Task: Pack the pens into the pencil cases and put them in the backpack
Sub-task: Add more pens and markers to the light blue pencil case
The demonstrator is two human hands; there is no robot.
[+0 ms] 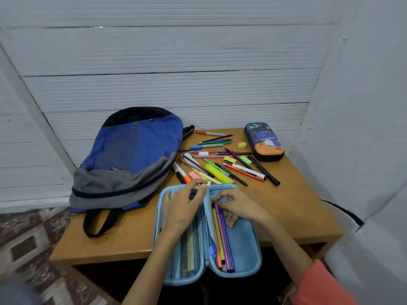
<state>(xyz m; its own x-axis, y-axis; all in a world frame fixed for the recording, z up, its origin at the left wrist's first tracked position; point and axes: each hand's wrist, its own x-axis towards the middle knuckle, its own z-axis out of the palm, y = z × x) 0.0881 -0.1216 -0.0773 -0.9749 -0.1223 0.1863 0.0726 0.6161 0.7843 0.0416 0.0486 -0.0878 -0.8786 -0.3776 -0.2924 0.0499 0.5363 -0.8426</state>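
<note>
Nearest me, the light-blue hard-shell pencil case (246, 245) lies hinged open and flat, its near end hanging over the edge of the wooden table (297, 205). Under my left hand (184, 208) is the half with a mesh pocket (191, 249). A few long pens or pencils show behind the netting. Under my right hand (240, 209), the other half holds a bundle of slim felt-tip pens (223, 238) in orange, yellow-green, pink and purple. They lie lengthwise against the hinge, with bare lining beside them.

My right thumb and forefinger pinch the far ends of those slim pens. My left hand lies palm-down on the mesh half, fingertips curled at the far rim; I cannot tell whether they hold anything.

I judge the step to be seating this bundle. I should keep the pens parallel and tight to the hinge, with every end inside the rim so the case can close. The left hand should pin the overhanging case so it does not tip.

Just beyond my fingertips lies a scatter of loose pens and markers (220, 164), so most of the packing is ahead. Farther beyond my right hand, well apart, a dark-blue dinosaur-print pencil case (264, 142) lies closed. Beyond and outside my left hand a blue and grey fabric backpack (132, 155) lies flat. I cannot make out an open zip.
</note>
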